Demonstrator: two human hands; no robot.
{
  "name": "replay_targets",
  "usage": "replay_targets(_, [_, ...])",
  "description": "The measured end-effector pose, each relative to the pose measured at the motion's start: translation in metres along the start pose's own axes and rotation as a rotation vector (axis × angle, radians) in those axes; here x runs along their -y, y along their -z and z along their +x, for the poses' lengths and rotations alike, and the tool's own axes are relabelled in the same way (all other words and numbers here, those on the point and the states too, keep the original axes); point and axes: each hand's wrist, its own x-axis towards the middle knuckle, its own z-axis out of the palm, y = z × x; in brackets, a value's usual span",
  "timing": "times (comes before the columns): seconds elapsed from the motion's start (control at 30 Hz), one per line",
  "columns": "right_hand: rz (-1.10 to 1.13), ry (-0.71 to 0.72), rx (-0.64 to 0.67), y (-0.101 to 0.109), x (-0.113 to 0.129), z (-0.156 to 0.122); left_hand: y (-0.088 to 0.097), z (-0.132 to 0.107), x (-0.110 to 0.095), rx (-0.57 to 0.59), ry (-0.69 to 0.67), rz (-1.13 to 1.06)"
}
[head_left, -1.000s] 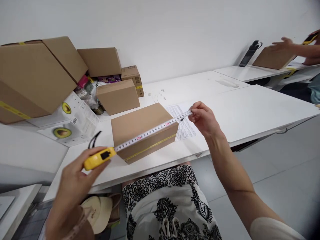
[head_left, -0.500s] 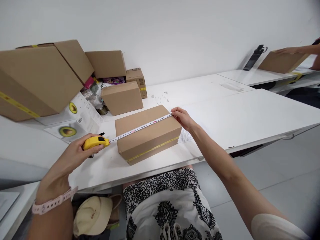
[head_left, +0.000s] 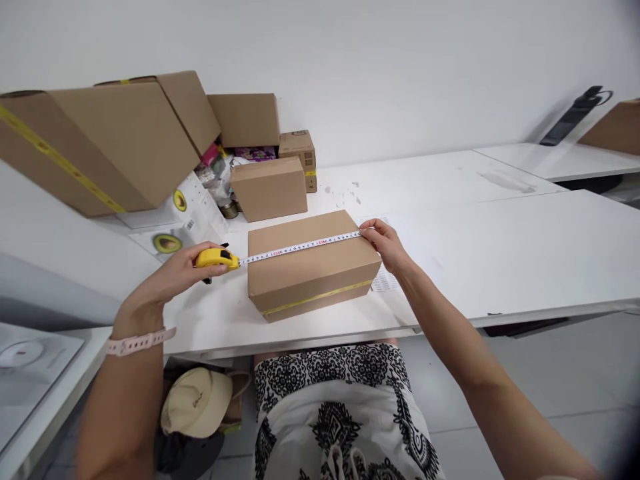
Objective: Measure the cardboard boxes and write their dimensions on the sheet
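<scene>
At 9 o'clock, the left hand [head_left: 177, 270] is partly covering the yellow tape case [head_left: 214, 258]. At 3 o'clock, the right hand [head_left: 390, 247] is concealing the tip of the tape blade [head_left: 300, 248]. At 4 o'clock, the central carton [head_left: 310, 268] is hiding part of the printed sheet [head_left: 385, 281]; over my feed, I am finding its text illegibly small. My view's edge is cropping a brown box [head_left: 615, 128] at 2 o'clock.

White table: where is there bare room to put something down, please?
Widest: the white table, right of the right hand and printed sheet. Another, scuffed, lies right of the cartons, between wall and the box under the measuring tape. Crowded: back left, with those cartons and avocado box.
</scene>
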Motion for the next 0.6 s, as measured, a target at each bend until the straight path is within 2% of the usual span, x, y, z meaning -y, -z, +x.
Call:
replay_targets(0.17, [0.012,0.018,-0.002,-0.0019,-0.0007,-0.0005,0.0026,0.0029,-0.0003,0.077,0.002,-0.033])
replay_targets(0.6, [0.02,0.014,-0.004,0.0004,-0.0074,0.0022,0.0056,0.0048,-0.0011,0.128,0.002,0.016])
